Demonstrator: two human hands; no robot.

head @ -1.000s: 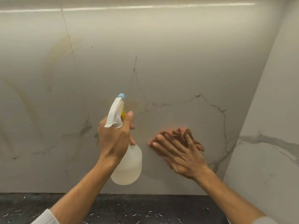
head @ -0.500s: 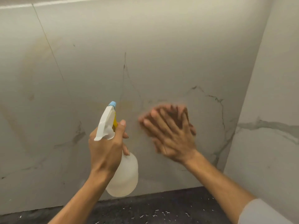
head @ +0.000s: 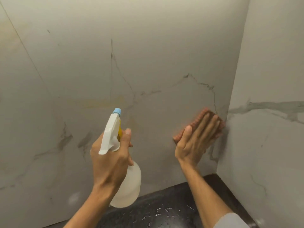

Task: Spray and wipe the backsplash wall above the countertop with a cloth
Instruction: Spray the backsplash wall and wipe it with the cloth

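I can read no text, label, brand or number anywhere here, not even on the spray bottle (head: 126, 183), whose white body looks blank to me

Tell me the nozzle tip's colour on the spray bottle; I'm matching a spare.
Light blue nozzle tip on the white spray bottle, seen in the head view.

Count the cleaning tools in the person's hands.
2. A spray bottle gripped in the left hand, and an orange cloth pressed flat against the backsplash under the right hand, near the corner.
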